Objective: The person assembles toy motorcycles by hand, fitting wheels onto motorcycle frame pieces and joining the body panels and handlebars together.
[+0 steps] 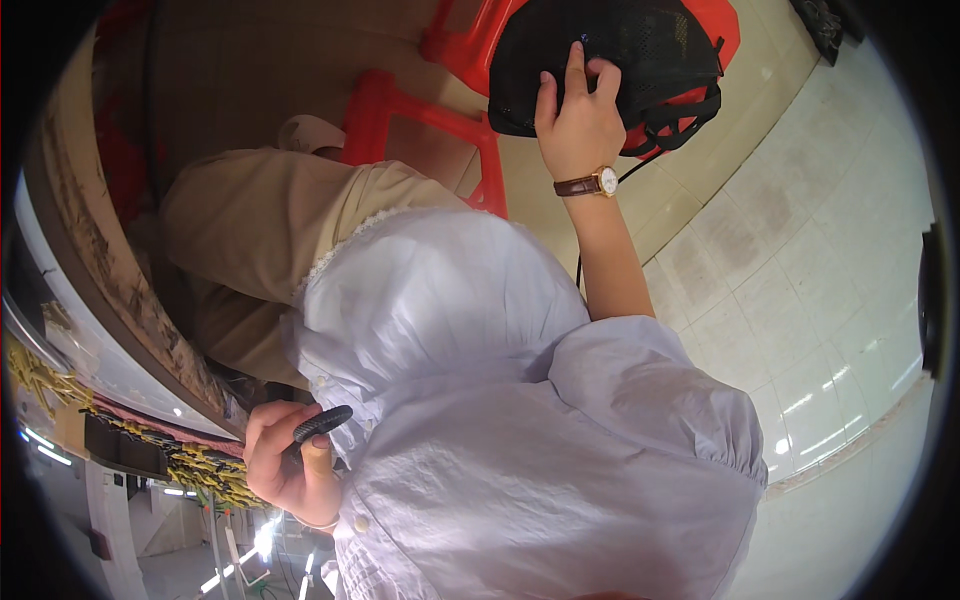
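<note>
In my left hand [285, 462], a small black ribbed ring [323, 424] is pinched between thumb and fingers, close to my shirt front. The hand is closed on it, beside the edge of a table. My right hand [580, 125], with a brown-strapped watch [604, 181] at the wrist, reaches over a black bag [530, 75] with mesh panels and straps. Its index finger is stretched out onto the bag and the fingers are apart, with nothing visibly held. The bag rests on a red plastic stool [728, 28].
Another red plastic stool [425, 112] stands beside my legs in tan trousers [255, 210]. A table edge [130, 320] curves along the left, with yellow-and-black cord-like pieces [205, 475] heaped beyond it. Pale floor tiles [790, 270] lie at right.
</note>
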The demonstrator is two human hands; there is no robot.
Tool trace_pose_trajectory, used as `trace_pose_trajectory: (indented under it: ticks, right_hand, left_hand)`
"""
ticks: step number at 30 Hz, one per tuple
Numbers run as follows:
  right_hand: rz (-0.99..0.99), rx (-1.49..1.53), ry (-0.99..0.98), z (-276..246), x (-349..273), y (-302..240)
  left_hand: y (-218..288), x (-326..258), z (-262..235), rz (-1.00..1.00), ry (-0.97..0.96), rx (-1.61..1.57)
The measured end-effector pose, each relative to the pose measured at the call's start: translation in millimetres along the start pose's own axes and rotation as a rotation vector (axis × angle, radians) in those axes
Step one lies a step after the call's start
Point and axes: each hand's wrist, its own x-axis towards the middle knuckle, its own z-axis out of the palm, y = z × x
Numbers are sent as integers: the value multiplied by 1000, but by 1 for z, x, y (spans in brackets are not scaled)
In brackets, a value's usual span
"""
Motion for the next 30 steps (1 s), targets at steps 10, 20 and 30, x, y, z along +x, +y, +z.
trace_pose_trajectory:
  ticks: [10, 20, 30]
  right_hand:
    - [146, 14, -83, 7, -3, 0]
    - [239, 497, 88, 19, 1, 1]
    - [88, 246, 116, 13, 0, 3]
  left_hand:
    - [3, 3, 7, -10, -13, 32]
    - [3, 5, 6, -36, -50, 68]
    - [5, 8, 6, -43, -75, 86]
